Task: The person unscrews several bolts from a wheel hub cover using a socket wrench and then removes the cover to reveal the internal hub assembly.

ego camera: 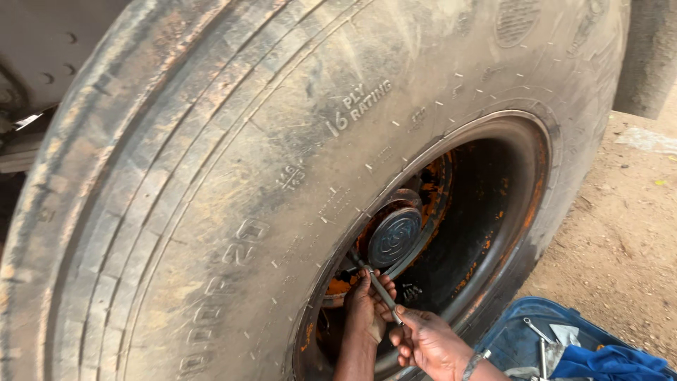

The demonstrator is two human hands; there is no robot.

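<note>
**Both hands on a wrench inside a truck wheel**

The left hand (365,310) is closed around the metal wrench (377,286) inside the rusty orange rim (493,233) of the big dusty tyre (233,183). The right hand (427,342) grips its lower end. The tool points up toward the dark round hub cap (393,237). A blue container (518,339) with tools is near, on the sandy ground (620,240).

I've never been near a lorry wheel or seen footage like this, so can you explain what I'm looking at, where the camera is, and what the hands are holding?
The camera sits on a person's head and looks down at their own two bare hands. The big dusty thing filling the picture is a heavy vehicle tyre on a rusty orange wheel rim, with a round dark hub cap deep inside. The left hand reaches into the rim and grips a thin metal tool, which points up toward the hub. The right hand holds the tool's near end. At the lower right, on sandy ground, is a blue container with tools and a blue cloth.
</note>
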